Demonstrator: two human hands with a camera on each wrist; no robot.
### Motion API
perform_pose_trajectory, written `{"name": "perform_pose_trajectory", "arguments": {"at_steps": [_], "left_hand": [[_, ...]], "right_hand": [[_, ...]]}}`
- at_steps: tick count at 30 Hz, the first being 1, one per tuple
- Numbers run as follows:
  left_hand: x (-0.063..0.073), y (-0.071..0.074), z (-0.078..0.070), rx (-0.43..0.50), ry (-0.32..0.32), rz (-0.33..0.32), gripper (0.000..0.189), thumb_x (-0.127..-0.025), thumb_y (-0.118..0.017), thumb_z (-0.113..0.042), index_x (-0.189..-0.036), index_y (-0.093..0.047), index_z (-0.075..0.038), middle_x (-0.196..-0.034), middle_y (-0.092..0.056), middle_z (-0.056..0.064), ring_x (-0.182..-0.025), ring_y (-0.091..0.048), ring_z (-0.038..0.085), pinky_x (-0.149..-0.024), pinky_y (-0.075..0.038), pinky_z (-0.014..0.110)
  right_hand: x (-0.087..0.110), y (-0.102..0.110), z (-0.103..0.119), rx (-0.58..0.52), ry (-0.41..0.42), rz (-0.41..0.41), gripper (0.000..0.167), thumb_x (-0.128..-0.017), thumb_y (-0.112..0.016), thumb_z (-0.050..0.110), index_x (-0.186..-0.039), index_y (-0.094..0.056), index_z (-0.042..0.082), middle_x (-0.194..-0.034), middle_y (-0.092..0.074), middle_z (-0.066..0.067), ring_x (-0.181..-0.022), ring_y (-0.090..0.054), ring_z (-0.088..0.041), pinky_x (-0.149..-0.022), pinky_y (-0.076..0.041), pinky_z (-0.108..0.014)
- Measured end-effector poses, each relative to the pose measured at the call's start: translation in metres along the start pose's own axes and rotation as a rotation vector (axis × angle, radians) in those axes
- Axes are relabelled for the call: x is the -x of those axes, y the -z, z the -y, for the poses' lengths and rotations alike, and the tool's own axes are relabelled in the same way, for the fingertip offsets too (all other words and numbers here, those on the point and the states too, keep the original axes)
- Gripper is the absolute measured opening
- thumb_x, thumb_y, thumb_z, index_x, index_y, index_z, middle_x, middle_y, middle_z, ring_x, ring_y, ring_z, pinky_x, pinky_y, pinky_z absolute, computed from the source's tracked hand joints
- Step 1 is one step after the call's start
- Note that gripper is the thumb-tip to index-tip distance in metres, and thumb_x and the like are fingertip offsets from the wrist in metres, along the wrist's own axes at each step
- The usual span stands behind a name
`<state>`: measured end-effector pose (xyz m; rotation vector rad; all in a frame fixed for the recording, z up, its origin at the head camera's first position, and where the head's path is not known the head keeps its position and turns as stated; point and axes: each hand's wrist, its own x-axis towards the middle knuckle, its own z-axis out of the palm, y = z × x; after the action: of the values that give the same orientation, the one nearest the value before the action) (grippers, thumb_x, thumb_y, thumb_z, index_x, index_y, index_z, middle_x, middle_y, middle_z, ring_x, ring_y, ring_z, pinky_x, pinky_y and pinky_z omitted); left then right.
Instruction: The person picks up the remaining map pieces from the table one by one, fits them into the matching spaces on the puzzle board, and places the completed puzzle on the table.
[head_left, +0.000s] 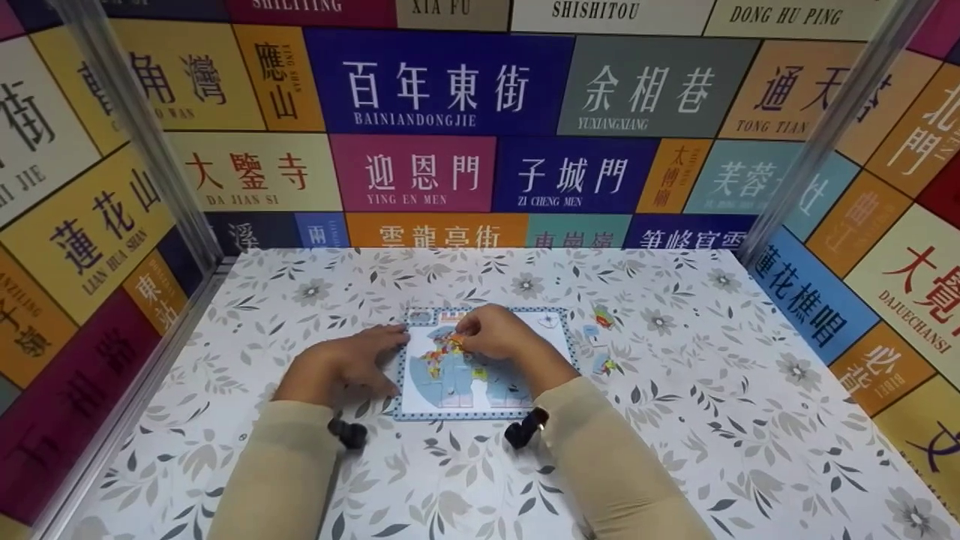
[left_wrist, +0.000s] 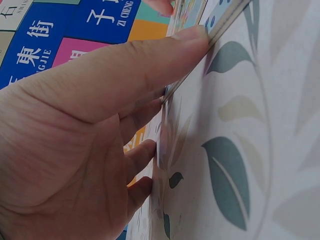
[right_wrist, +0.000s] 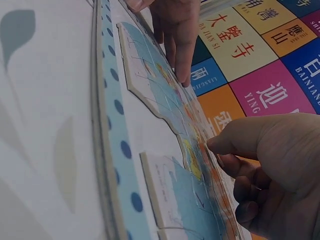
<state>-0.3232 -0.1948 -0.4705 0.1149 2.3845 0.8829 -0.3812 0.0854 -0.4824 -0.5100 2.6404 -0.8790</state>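
Note:
A map jigsaw puzzle in a pale tray with a blue dotted border lies flat on the table. Blue and coloured puzzle pieces are joined in it, with a white gap near the bottom middle. My left hand is at the tray's left edge, fingers fairly straight, its thumb touching the rim. Over the upper part of the map, my right hand has curled fingers and pinches at an orange puzzle piece, largely hidden by the fingertips. The right thumb shows low over the puzzle.
Several loose puzzle pieces lie just right of the tray on the flower-patterned table. Walls covered with coloured sign panels stand behind and at both sides. Dark wrist devices sit at both cuffs.

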Motion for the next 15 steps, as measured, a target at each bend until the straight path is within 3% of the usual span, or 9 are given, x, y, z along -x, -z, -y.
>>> {"name": "perform_pose_trajectory", "arguments": {"at_steps": [12,15], "left_hand": [[-0.0044,0.002,0.0014,-0.133,-0.006,0.009,0.105,-0.079,-0.096,-0.031,-0.165,-0.036,-0.048,-0.181,-0.012,-0.02,-0.171,0.001,0.028,-0.135,-0.007,0.068],[-0.0037,0.0022,0.0017,-0.121,-0.007,0.01,0.105,-0.079,-0.096,-0.032,-0.164,-0.036,-0.048,-0.18,-0.012,-0.02,-0.171,0.001,0.028,-0.135,-0.007,0.069]], "right_hand": [[-0.0065,0.0,-0.0066,0.061,0.077,0.011,0.021,-0.101,-0.073,0.019,-0.12,-0.082,0.018,-0.119,-0.069,-0.001,-0.11,-0.065,-0.019,-0.106,-0.057,-0.041],[-0.0086,-0.0027,-0.0073,0.067,0.076,0.001,0.022,-0.101,-0.072,0.018,-0.12,-0.082,0.019,-0.118,-0.068,-0.002,-0.111,-0.064,-0.019,-0.106,-0.056,-0.041]]}}
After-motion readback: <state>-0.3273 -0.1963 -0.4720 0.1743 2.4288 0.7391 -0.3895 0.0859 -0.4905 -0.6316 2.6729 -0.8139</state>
